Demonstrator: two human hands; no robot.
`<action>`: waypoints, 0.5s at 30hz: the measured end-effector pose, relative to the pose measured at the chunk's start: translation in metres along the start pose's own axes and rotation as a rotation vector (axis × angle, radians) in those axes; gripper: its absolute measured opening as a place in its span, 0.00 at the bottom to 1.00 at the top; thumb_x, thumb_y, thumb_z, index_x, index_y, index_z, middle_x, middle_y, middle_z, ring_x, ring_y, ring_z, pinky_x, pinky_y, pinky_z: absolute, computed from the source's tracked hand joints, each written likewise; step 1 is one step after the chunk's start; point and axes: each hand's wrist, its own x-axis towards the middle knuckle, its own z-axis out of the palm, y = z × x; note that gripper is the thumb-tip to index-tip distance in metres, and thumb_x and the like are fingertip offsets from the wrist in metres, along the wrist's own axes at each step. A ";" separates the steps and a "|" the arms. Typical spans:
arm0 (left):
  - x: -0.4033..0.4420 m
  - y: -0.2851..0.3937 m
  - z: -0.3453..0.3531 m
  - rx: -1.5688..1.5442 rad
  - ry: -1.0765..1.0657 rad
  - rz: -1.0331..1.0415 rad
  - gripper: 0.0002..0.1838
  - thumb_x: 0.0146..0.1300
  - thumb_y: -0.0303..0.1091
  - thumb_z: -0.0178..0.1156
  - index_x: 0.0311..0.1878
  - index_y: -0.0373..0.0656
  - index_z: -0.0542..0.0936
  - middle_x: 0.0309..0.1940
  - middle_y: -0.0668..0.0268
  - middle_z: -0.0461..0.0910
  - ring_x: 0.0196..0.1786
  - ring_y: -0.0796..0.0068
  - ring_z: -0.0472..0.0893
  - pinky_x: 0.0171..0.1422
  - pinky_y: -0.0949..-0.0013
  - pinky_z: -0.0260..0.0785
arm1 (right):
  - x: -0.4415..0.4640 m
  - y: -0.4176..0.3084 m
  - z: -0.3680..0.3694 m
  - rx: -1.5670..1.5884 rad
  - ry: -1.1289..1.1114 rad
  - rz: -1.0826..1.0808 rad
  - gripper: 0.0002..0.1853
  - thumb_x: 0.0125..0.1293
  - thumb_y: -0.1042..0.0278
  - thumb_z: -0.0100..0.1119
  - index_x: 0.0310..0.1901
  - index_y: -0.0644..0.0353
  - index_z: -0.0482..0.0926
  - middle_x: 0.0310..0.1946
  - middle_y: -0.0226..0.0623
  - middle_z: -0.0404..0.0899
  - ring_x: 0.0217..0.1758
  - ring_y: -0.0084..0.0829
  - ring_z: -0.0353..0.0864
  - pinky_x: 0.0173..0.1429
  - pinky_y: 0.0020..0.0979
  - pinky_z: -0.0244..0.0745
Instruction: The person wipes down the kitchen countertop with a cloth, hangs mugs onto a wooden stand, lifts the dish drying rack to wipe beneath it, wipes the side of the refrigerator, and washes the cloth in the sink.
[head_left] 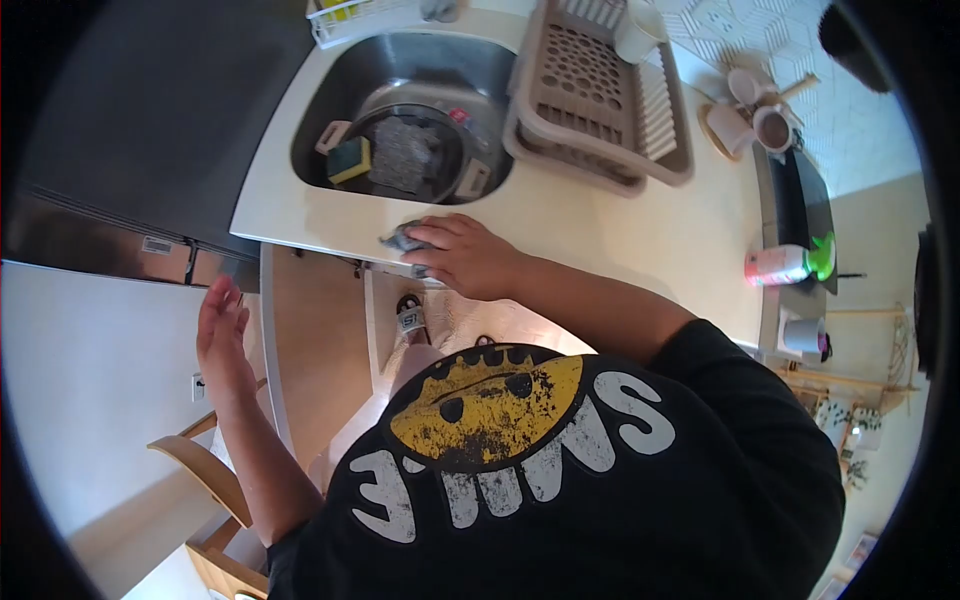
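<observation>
My right hand (465, 258) is closed over a crumpled grey cloth (398, 239) at the front edge of the white countertop (335, 225), just below the sink. Parts of the cloth stick out past the fingers. My left hand (225, 335) is raised at the left with nothing in it, fingers stretched upward, near an open wooden cabinet door (315, 330). Inside the metal sink (400, 70) sits a dark round pan (450, 135) with light handles. A yellow and green sponge (349, 160) and a grey mesh-like scrubber or cloth (402, 155) lie at the pan.
Right of the sink stands a beige dish rack (585, 85) with a white cup (638, 32). Farther right are mugs on a stand (770, 128) and a spray bottle (785, 264). A dark appliance (160, 120) borders the left, with a wooden chair (205, 470) below.
</observation>
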 end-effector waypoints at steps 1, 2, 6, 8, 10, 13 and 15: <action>0.004 -0.006 -0.010 -0.007 0.014 0.002 0.24 0.71 0.34 0.50 0.69 0.38 0.71 0.68 0.60 0.71 0.70 0.67 0.69 0.73 0.62 0.58 | 0.024 0.002 0.008 -0.003 -0.005 -0.015 0.21 0.66 0.63 0.60 0.62 0.42 0.76 0.69 0.39 0.68 0.74 0.43 0.63 0.77 0.46 0.54; 0.009 -0.013 -0.019 -0.039 0.022 -0.008 0.24 0.70 0.33 0.50 0.68 0.39 0.71 0.67 0.60 0.71 0.70 0.68 0.69 0.73 0.63 0.58 | 0.049 0.004 0.015 0.033 -0.006 -0.077 0.20 0.66 0.63 0.60 0.61 0.42 0.77 0.69 0.38 0.68 0.74 0.42 0.63 0.76 0.46 0.54; 0.041 -0.035 -0.039 -0.091 0.011 -0.058 0.23 0.68 0.28 0.52 0.67 0.38 0.72 0.65 0.61 0.73 0.69 0.70 0.69 0.73 0.64 0.57 | 0.149 0.005 0.059 0.100 0.003 -0.233 0.18 0.67 0.61 0.60 0.58 0.42 0.80 0.68 0.36 0.69 0.74 0.41 0.63 0.76 0.46 0.55; 0.060 -0.036 -0.037 -0.092 -0.014 -0.056 0.24 0.67 0.25 0.52 0.67 0.36 0.71 0.64 0.61 0.73 0.68 0.69 0.69 0.74 0.64 0.56 | 0.201 -0.001 0.073 0.079 0.021 -0.283 0.18 0.67 0.61 0.59 0.58 0.42 0.80 0.68 0.35 0.69 0.74 0.41 0.63 0.76 0.46 0.55; 0.081 -0.042 -0.036 -0.076 -0.089 -0.038 0.24 0.67 0.24 0.51 0.67 0.35 0.70 0.64 0.59 0.73 0.68 0.68 0.69 0.75 0.64 0.55 | 0.246 -0.008 0.083 0.093 -0.033 -0.321 0.18 0.68 0.60 0.58 0.59 0.42 0.80 0.69 0.34 0.68 0.75 0.42 0.61 0.77 0.46 0.53; 0.109 -0.041 -0.029 -0.020 -0.175 -0.041 0.23 0.67 0.24 0.51 0.66 0.34 0.70 0.63 0.57 0.73 0.67 0.66 0.70 0.75 0.63 0.54 | 0.297 -0.006 0.093 0.066 -0.066 -0.172 0.19 0.70 0.57 0.54 0.61 0.42 0.79 0.70 0.34 0.67 0.77 0.42 0.57 0.79 0.45 0.47; 0.129 -0.038 -0.025 0.018 -0.245 -0.028 0.22 0.67 0.24 0.51 0.65 0.34 0.71 0.63 0.56 0.73 0.67 0.66 0.70 0.75 0.64 0.55 | 0.322 0.009 0.090 0.063 -0.070 -0.100 0.19 0.72 0.56 0.51 0.63 0.42 0.77 0.73 0.34 0.63 0.78 0.44 0.53 0.79 0.47 0.44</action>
